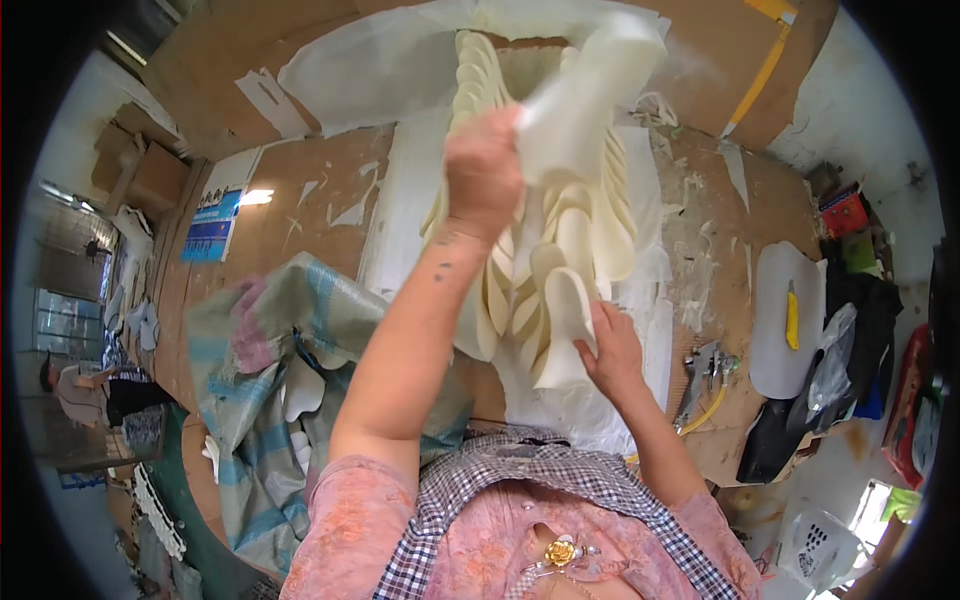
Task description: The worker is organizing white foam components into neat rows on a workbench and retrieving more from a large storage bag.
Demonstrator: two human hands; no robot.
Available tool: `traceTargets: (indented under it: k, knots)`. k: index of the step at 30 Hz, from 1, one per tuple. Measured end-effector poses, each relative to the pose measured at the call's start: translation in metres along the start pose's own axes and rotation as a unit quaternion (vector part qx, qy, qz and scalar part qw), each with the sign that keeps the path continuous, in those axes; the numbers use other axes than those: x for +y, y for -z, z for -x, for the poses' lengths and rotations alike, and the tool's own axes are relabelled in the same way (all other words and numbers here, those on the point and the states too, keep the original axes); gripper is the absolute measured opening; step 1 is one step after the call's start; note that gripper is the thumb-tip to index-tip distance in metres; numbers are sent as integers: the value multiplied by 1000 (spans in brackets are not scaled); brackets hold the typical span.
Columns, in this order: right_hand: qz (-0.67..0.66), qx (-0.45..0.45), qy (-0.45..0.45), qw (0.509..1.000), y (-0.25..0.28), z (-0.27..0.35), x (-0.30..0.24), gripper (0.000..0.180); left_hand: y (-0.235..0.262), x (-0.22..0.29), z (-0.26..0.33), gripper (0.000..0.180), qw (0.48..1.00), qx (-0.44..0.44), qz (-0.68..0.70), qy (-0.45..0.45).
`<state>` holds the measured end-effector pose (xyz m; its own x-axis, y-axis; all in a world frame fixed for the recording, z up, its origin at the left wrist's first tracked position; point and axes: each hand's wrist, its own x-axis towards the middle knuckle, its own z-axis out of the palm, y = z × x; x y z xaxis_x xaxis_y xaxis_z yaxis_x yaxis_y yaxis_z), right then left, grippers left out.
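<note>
Cream shoe insoles [573,240] lie overlapping in long rows down the middle of the table. My left hand [485,170] is raised over the rows, its fingers closed on a flat whitish piece [580,115]. That piece is smeared by motion, so its kind cannot be told; it covers part of the insoles behind it. My right hand [615,350] is at the near end of the right-hand rows. Its fingers and thumb are at the edge of the nearest insole [568,310], which stands tilted up against the others.
White paper [400,210] covers the table's middle over brown cardboard. A striped woven sack [260,400] with white pieces inside lies at the near left. To the right are a spray gun [715,365] with a yellow hose and a grey board bearing a yellow cutter [792,320]. A person [85,390] is far left.
</note>
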<state>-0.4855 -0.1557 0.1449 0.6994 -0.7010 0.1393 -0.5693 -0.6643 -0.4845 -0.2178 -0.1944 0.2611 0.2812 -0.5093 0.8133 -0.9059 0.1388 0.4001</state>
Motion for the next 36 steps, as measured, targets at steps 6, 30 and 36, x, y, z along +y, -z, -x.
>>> traceTargets:
  k: [6, 30, 36]
  knots:
    - [19, 47, -40, 998, -6, -7, 21, 62, 133, -1, 29, 23, 946, 122, 124, 274]
    - [-38, -80, -155, 984, 21, 66, 7, 51, 265, -40, 299, 11, 760, 61, 249, 597]
    - [-188, 110, 66, 974, 13, 5, -161, 23, 402, -105, 392, 45, 592, 134, 94, 789]
